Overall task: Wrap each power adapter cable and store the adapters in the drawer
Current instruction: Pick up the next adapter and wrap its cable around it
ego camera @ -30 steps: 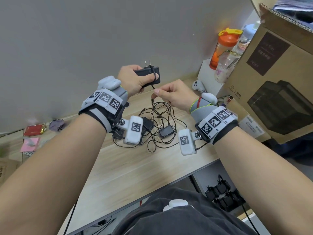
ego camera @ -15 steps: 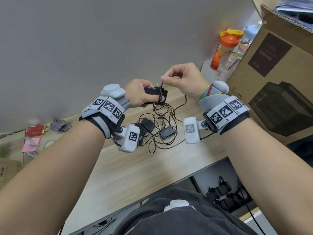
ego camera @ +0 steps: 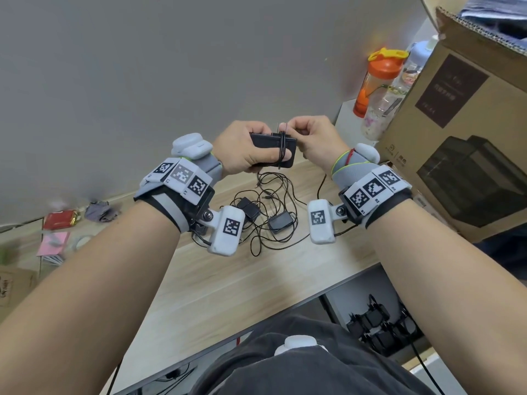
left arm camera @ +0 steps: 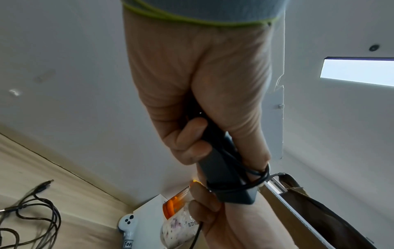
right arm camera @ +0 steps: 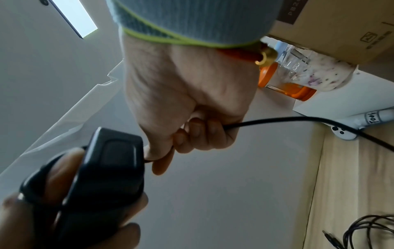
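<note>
My left hand [ego camera: 242, 151] grips a black power adapter [ego camera: 266, 143] above the wooden desk [ego camera: 216, 280], with a few turns of its black cable [ego camera: 282, 149] looped round the body and over my thumb. Right beside it, my right hand [ego camera: 310, 138] pinches the same cable [right arm camera: 277, 120], which trails down to the desk. In the left wrist view the adapter [left arm camera: 226, 182] shows the loops [left arm camera: 253, 178] near its end. Other adapters [ego camera: 281, 220] lie in a tangle of cables [ego camera: 268, 201] on the desk below. An open drawer [ego camera: 379, 326] under the desk holds several wrapped black adapters.
A large cardboard box [ego camera: 467, 132] fills the right side. An orange-lidded bottle [ego camera: 376, 81] and a clear bottle [ego camera: 390, 104] stand on a white box at the back right, with a white controller [left arm camera: 127, 225] beside it. Small clutter [ego camera: 61, 220] lies at the far left.
My right hand came up from the desk to the adapter and carried the cable round it, adding turns. My left hand turned the adapter and stayed raised.
</note>
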A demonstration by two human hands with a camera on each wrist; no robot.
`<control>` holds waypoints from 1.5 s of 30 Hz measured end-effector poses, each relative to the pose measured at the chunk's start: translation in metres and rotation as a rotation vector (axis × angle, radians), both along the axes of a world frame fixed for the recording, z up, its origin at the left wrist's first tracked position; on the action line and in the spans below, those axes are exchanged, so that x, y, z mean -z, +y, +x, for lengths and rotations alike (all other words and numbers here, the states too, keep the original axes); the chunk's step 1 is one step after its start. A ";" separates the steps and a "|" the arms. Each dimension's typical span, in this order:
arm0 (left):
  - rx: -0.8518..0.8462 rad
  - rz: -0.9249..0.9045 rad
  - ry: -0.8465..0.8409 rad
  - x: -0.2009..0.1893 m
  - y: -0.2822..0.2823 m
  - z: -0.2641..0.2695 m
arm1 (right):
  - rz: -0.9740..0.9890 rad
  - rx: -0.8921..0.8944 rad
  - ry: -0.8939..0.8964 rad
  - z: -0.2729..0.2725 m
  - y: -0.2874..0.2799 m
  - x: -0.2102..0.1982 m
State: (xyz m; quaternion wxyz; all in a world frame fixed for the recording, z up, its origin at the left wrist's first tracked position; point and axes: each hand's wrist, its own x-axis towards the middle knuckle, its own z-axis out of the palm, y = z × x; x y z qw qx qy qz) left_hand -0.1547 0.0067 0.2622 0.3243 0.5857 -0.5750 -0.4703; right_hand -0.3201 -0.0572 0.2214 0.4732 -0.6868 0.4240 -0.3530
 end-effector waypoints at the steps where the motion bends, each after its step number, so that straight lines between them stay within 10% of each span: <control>1: -0.010 -0.011 0.025 0.001 -0.001 0.000 | 0.013 -0.005 0.001 0.001 0.003 -0.001; 15: -0.348 -0.102 -0.058 0.008 -0.012 0.025 | -0.073 -0.161 0.254 0.015 0.034 -0.009; 23: -0.204 -0.085 -0.327 0.014 -0.005 0.033 | -0.116 -0.112 0.182 0.012 0.021 -0.022; 45: 0.085 -0.097 -0.116 -0.011 0.013 0.008 | -0.046 0.008 -0.059 -0.002 0.013 -0.018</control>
